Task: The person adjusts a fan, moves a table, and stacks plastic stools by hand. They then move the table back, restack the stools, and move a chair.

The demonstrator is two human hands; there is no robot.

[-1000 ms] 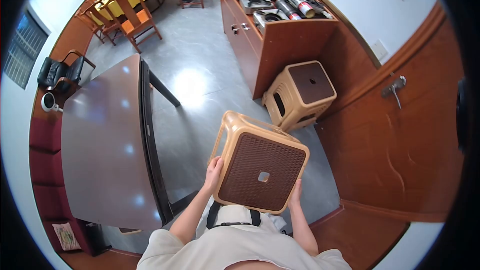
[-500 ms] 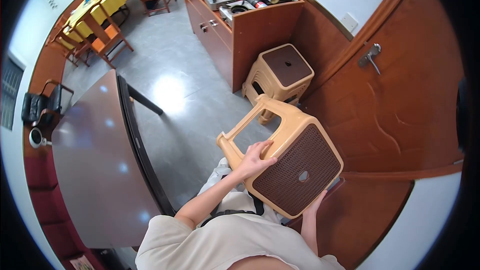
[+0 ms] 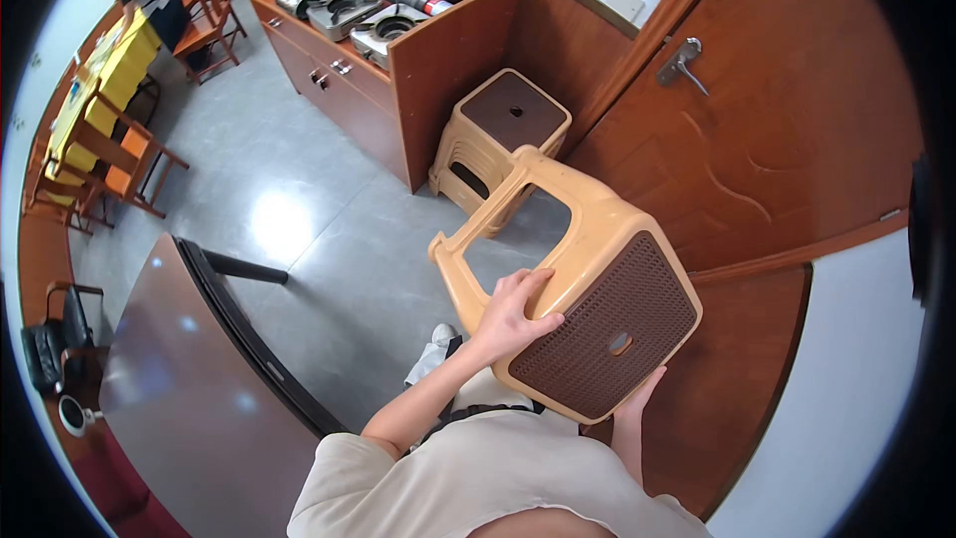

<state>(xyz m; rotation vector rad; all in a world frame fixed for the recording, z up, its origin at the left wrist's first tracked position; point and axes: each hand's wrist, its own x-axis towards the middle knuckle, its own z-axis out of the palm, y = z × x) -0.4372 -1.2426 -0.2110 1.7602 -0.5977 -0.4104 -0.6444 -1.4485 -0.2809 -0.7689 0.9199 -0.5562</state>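
Note:
A tan plastic stool with a brown woven-pattern seat [image 3: 597, 324] is tilted on its side in front of me, its legs pointing to the upper left. My left hand [image 3: 515, 317] grips the near side of its frame at the seat edge, thumb on the brown top. At the seat's lower right edge my right hand [image 3: 637, 397] holds the stool; its fingers are partly hidden behind it. Beyond the held stool, a stack of similar stools [image 3: 513, 112] stands upright on the floor against the cabinet, partly covered by the held one.
A wooden cabinet [image 3: 453, 65] bears portable stoves [image 3: 344, 10] and gas cans. A brown door [image 3: 787, 90] is on the right, a dark-edged table [image 3: 189, 389] on the left. At the far left a person [image 3: 164, 5] leans over a yellow-covered table [image 3: 119, 65].
The view has turned, so the cabinet, stool stack and door appear farther left. The held stool has shifted slightly right in view, still in both hands. A person has come into view at far left.

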